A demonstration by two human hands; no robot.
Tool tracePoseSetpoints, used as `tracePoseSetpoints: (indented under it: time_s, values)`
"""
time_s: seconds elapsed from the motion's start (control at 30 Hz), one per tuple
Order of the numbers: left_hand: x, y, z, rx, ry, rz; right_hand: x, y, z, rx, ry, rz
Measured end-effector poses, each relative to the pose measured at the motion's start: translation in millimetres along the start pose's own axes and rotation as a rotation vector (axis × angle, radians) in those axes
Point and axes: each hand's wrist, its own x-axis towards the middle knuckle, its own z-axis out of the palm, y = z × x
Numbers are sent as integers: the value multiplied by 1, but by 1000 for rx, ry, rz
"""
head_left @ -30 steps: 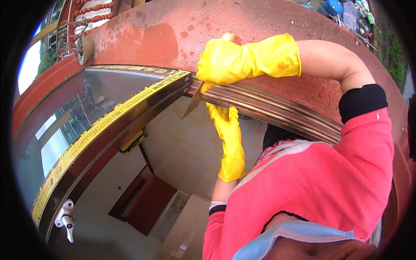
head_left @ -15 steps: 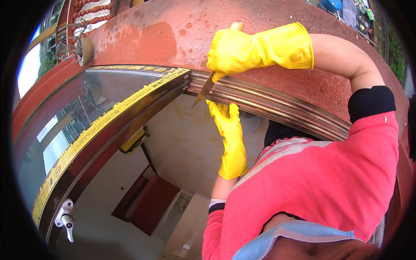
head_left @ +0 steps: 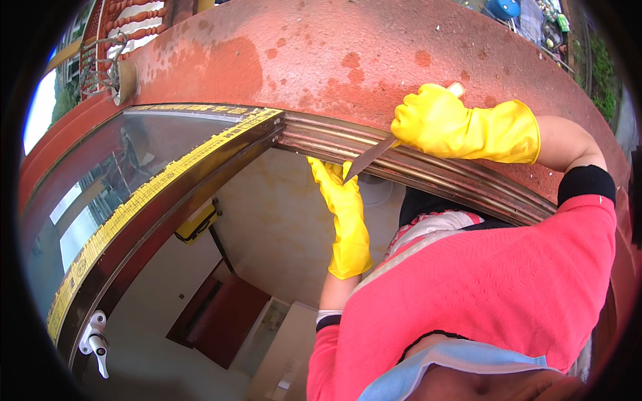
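My right hand, in a yellow rubber glove, is closed around the pale handle of a knife. Its dark, pointed blade slants down to the left across the brown metal window track. The tip reaches past the track's inner edge, close to my left fingers. My left hand, gloved in yellow too, is by that inner edge with its fingers stretched upward and apart. Nothing shows in it. At the track's left end stands a glass window sash with a brown frame and yellow printed film.
A wet-spotted red ledge runs beyond the track. The sash carries a white handle. At the upper left, a pot with dry stems stands near a red balustrade. A pale room with a dark red cabinet shows below.
My right hand has moved right and nearer along the track, bringing the knife with it. My left hand stays by the inner edge, with only a small shift to the left in view.
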Motion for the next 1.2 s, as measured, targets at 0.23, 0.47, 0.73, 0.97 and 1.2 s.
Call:
tracePoseSetpoints:
  time_s: [0.23,0.47,0.73,0.97,1.2]
  values:
    - [-4,2,-5,58,-100,54,9,-1,1,40,26,-63]
    - [-2,1,0,131,-86,134,-17,6,-15,-33,67,-86]
    - [-9,10,5,142,-62,108,-104,-13,-28,-1,-417,20]
    - [-4,5,1,183,-25,63,-89,-33,2,31,-156,25]
    - [0,-2,-5,188,-36,91,-118,-29,-14,222,-404,148]
